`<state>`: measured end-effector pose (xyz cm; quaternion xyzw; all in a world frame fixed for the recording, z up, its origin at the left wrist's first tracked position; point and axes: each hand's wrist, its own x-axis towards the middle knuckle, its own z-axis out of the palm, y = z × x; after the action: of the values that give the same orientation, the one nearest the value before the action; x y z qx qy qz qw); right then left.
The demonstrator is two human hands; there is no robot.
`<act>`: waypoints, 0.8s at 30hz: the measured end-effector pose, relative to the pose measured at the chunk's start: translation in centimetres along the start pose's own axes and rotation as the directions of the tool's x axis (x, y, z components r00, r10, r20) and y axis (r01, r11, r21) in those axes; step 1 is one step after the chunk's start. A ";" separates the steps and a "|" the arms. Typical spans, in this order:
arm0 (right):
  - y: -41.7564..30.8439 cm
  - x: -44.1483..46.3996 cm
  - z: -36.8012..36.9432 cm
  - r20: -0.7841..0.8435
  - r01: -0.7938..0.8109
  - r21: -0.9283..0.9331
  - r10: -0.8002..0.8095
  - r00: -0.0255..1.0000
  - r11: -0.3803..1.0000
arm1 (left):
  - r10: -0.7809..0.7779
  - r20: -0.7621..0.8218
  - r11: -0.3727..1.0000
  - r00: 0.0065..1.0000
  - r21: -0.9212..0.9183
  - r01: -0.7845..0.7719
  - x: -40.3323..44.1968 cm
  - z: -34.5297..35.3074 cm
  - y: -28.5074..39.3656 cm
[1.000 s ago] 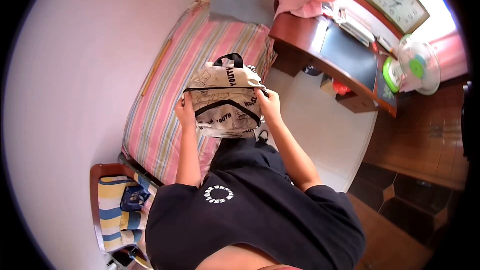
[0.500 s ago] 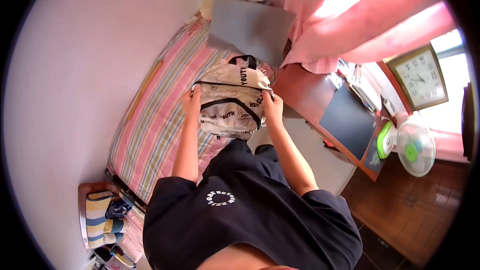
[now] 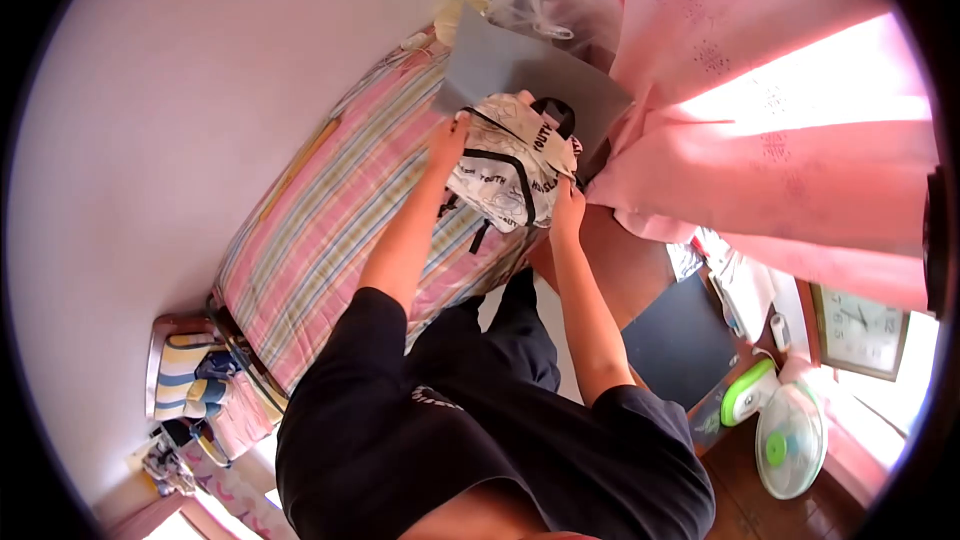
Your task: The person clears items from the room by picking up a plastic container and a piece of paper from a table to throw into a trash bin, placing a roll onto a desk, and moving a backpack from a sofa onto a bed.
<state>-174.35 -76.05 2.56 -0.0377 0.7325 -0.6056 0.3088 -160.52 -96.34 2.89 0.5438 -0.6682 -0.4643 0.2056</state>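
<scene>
A cream backpack (image 3: 508, 165) with black trim and printed black lettering is held out in front of me over the far end of the bed. My left hand (image 3: 450, 137) grips its left side near the black zip line. On the opposite side, my right hand (image 3: 567, 202) is closed on the bag's edge. The black top handle (image 3: 556, 116) points away from me, and dark straps hang beneath. Close behind the bag stands a grey panel (image 3: 540, 74).
A striped mattress (image 3: 330, 240) lies along the left wall. Right of me, a brown desk (image 3: 625, 260) holds a dark mat (image 3: 685, 335), papers and a white-green fan (image 3: 790, 440). A pink curtain (image 3: 760, 180) hangs beside the desk, near a square clock (image 3: 860, 330). A clear plastic bag (image 3: 555, 0) sits behind the panel.
Both hands have carried the backpack farther away and to the right, toward the grey panel. It is now tilted, and its straps hang into view. My view has also turned.
</scene>
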 end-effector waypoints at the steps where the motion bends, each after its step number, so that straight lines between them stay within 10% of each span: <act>1: 0.9 2.0 -0.9 0.054 -0.061 -0.136 0.069 0.996 0.989 | -0.008 -0.006 1.000 1.000 0.013 0.008 0.9 1.8 -1.2; 3: 3.5 4.9 -1.8 0.067 -0.055 -0.265 0.076 0.995 0.963 | 0.162 -0.031 0.955 0.986 0.257 -0.149 2.7 5.3 -3.0; 5: 4.5 6.3 -3.1 0.074 0.043 -0.448 -0.011 0.997 0.893 | 0.088 0.025 0.991 0.996 0.102 -0.090 2.3 8.0 -4.3; 12: 5.6 15.2 -6.0 0.045 0.294 -0.253 -0.293 0.955 0.922 | 0.043 0.145 0.999 0.988 -0.019 -0.040 0.6 10.0 -5.3; 18: 3.7 9.1 -1.2 0.301 0.210 -0.324 -0.110 0.947 0.922 | -0.326 0.072 0.735 0.943 -0.608 0.301 -8.6 4.4 -4.3; 24: 5.4 -8.7 6.5 0.823 0.203 -0.231 0.080 0.562 0.951 | -0.495 -0.160 0.492 0.854 -0.862 0.123 -25.0 -6.6 -7.2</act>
<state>-162.40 -76.49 0.64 -0.3883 0.5841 -0.4093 0.5835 -143.44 -75.80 5.77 0.5753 -0.2030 -0.6341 0.4750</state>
